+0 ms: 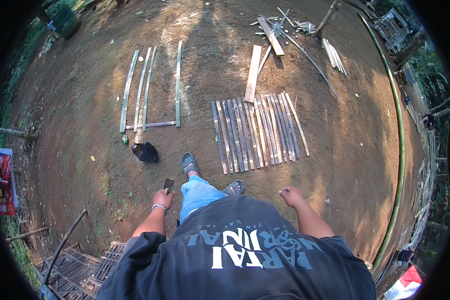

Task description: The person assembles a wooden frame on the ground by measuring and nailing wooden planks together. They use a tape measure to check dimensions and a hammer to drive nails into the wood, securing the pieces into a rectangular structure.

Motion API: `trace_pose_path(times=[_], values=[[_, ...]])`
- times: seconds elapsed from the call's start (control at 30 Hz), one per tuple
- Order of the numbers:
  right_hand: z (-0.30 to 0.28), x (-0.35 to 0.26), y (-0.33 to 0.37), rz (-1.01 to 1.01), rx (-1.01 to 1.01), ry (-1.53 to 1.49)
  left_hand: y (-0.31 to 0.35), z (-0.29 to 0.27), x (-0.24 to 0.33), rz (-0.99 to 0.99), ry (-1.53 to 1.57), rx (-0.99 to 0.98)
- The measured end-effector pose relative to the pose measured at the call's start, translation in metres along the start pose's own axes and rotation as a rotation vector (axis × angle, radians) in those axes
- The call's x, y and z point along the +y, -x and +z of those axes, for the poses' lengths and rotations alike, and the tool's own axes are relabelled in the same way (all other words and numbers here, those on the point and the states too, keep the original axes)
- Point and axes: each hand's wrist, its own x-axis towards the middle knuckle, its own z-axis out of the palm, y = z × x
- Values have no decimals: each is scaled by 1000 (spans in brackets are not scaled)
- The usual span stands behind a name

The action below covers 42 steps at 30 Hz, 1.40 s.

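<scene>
My left hand (162, 198), with a bracelet at its wrist, is closed around a tool with a dark, flat, squarish head (169, 183); its exact kind does not show. My right hand (292, 196) hangs out to the right with curled fingers, and I cannot make out anything inside it. Ahead on the ground lies a row of narrow split bamboo strips (236, 130), side by side. Farther left are several long bamboo strips (130, 90), with a shorter crosspiece (157, 124) at their near ends. Neither hand touches any strip.
A black bag (145, 152) lies ahead of my left hand. Wooden planks (253, 74) and scattered offcuts lie beyond the row, beside a bundle of pale sticks (334, 57). A long green bamboo pole (398, 150) runs along the right. A slatted bamboo platform (77, 272) stands at lower left.
</scene>
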Motion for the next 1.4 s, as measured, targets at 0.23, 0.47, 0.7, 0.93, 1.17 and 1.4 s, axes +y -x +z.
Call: trace_pose_path(times=[0.23, 0.47, 0.7, 0.93, 1.17, 1.4], values=[[6, -4, -3, 21, -3, -87, -8, -18, 24, -34, 53, -106], [10, -16, 6, 75, -81, -110, -30, 8, -20, 92, 18, 47], [16, -7, 1, 136, -151, 15, -16, 3, -7, -83, 52, -107], [20, -42, -39, 166, -339, 79, -23, -6, -16, -165, -9, -195], [23, -121, -79, 19, -255, -286, -86, -18, 19, -186, 56, -223], [0, -129, -120, 122, -125, -324, -154, -18, 138, -36, -171, -469]])
